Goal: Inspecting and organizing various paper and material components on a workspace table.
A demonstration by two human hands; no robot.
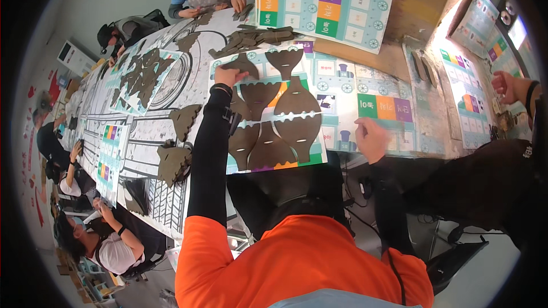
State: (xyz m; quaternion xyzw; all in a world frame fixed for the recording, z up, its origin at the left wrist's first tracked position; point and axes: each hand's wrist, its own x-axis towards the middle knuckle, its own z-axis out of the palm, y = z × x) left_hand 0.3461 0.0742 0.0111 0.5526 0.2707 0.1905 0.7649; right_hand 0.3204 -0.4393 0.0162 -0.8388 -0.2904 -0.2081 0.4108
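Note:
Several dark brown flat cut-outs (297, 105) with scalloped edges and small slots lie in rows on a colourful printed sheet (317, 157) in front of me. At the sheet's upper left, my left hand (231, 76) has its fingers bent against the edge of a brown cut-out (248, 66), pinching it. To the right of the sheet, my right hand (372, 140) hovers near the table's front edge, apart from the cut-outs. Its fingers look curled but are smeared by motion, so what they hold, if anything, is hidden.
A pile of brown strips (251, 40) lies beyond the sheet, and more cut-outs (174, 162) rest left of my arm. Upright printed boards (328, 5) stand at the back. Another person's hand (505, 86) is at far right; several people sit along the table's left side.

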